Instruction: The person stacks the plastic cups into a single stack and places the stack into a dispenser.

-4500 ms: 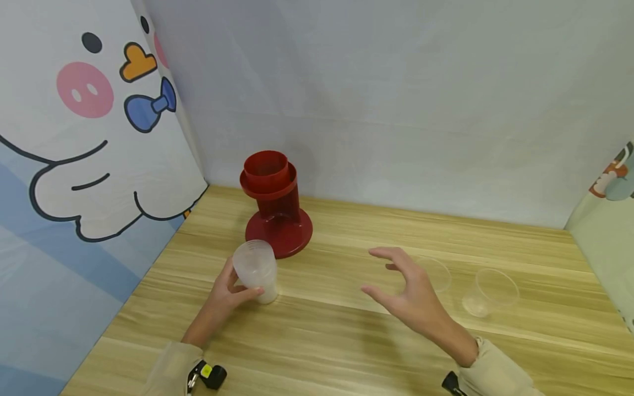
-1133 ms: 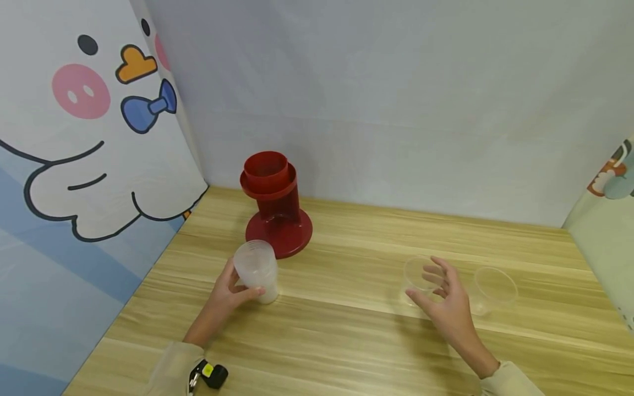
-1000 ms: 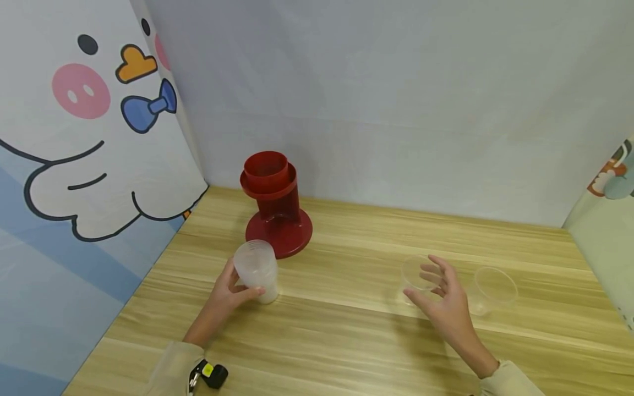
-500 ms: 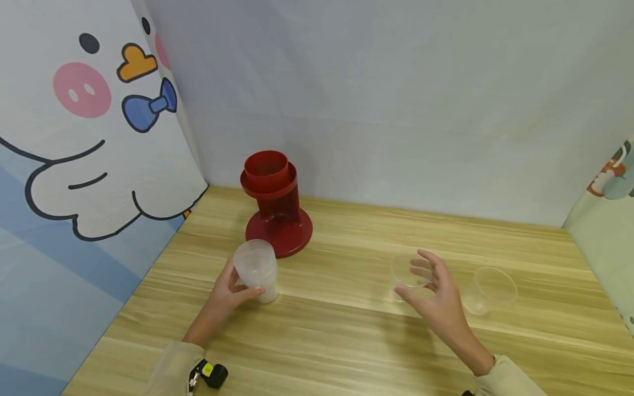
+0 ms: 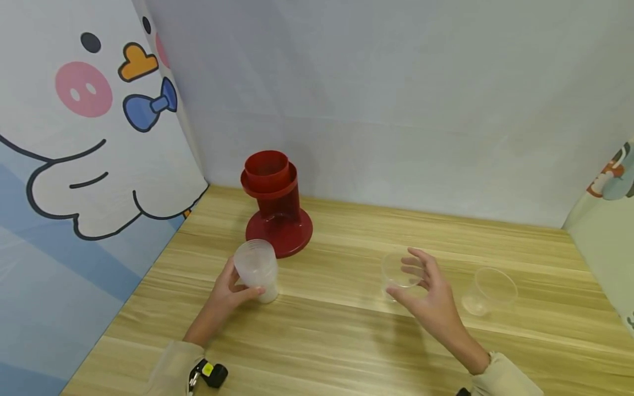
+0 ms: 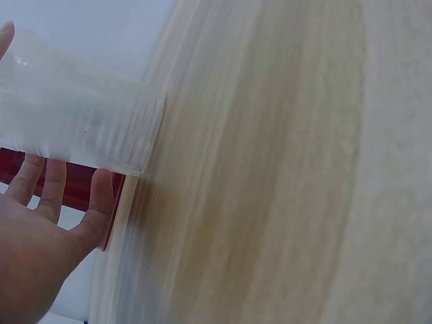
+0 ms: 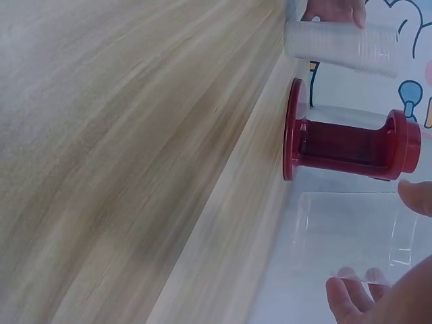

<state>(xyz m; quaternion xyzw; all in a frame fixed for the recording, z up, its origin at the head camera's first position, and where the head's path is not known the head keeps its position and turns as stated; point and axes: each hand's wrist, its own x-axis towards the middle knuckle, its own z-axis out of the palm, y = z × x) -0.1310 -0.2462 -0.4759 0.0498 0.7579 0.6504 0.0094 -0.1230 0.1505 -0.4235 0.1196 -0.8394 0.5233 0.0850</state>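
My left hand (image 5: 225,294) grips a stack of translucent plastic cups (image 5: 257,267), which stands on the table in front of the red holder. In the left wrist view, fingers curve along the side of the stack. On the right, a single clear plastic cup (image 5: 391,283) sits between the thumb and fingers of my right hand (image 5: 433,300). The right wrist view shows this clear cup (image 7: 344,226) with the thumb near its rim and fingertips visible through its far side. Another clear cup (image 5: 477,302) stands to the right of that hand.
A red cup holder (image 5: 279,231) with a round base and a ringed top stands at the back left, close behind the stack. Light fabric (image 5: 396,110) hangs behind the wooden table (image 5: 322,352), and a cartoon-printed sheet (image 5: 99,165) borders its left side.
My right hand, empty at first, has taken hold of the left one of the two single cups and moved left with it. My left hand and the stack have stayed put.
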